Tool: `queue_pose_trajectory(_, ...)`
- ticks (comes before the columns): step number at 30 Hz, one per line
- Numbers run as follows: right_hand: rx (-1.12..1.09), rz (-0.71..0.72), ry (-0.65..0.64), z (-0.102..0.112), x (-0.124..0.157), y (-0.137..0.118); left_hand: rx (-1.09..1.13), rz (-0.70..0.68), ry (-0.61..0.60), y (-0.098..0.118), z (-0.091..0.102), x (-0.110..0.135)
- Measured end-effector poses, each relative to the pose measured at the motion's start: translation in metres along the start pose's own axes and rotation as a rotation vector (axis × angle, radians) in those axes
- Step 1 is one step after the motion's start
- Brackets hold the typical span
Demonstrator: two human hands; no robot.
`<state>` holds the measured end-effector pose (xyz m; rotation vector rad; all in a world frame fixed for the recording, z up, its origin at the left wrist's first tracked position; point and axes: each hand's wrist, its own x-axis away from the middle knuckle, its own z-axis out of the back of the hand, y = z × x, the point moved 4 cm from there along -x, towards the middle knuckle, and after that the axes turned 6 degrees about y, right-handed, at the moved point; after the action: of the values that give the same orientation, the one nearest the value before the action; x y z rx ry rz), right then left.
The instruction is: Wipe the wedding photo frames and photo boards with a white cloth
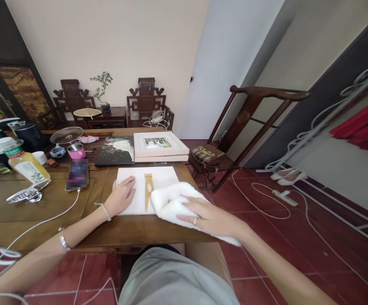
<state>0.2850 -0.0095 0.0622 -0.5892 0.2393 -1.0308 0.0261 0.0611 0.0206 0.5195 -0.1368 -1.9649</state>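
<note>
A white board (161, 178) lies flat on the wooden table (114, 233) in front of me, with a thin wooden strip (148, 190) on it. My left hand (122, 197) rests on the board's left part, fingers loosely curled and pressing down. My right hand (211, 218) lies on a white towel (171, 203) at the board's right near corner, fingers spread flat over the cloth. A ring shows on one right finger.
Behind the board sit a white picture frame (160, 145) and a dark painting (115, 151). To the left are a phone (77, 174) with a white cable, a bottle (25, 163), a pink cup (76, 150) and a kettle. A wooden chair (235, 140) stands right of the table.
</note>
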Motion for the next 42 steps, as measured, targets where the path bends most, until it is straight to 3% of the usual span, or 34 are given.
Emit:
queue_pose_trajectory(9,-0.033,0.173,0.219,0.028,-0.104,0.033,-0.001,-0.01,-0.011,0.002,0.002,0.0)
queue_pose_trajectory(12,-0.067,0.15,0.292,0.033,-0.125,0.044,0.003,-0.011,-0.009,0.001,0.002,0.0)
queue_pose_trajectory(15,-0.095,0.114,0.325,0.032,-0.127,0.046,0.007,-0.01,-0.007,0.0,0.001,0.0)
queue_pose_trajectory(18,-0.107,0.128,0.298,0.028,-0.111,0.039,0.006,-0.001,-0.011,-0.001,0.0,0.0)
queue_pose_trajectory(25,-0.038,0.009,0.06,0.019,-0.035,0.016,0.0,-0.001,-0.011,0.001,-0.001,0.0)
queue_pose_trajectory(29,-0.028,-0.006,-0.029,0.019,-0.016,0.006,-0.011,-0.004,-0.012,0.001,-0.002,0.001)
queue_pose_trajectory(32,-0.052,0.012,0.007,0.022,-0.031,0.006,-0.016,-0.006,-0.014,0.001,-0.001,0.001)
queue_pose_trajectory(36,-0.117,0.07,0.093,0.027,-0.075,0.02,-0.012,-0.008,-0.022,0.001,-0.001,0.001)
queue_pose_trajectory(42,-0.133,0.037,0.303,0.035,-0.126,0.045,-0.016,0.005,-0.03,0.0,0.0,0.0)
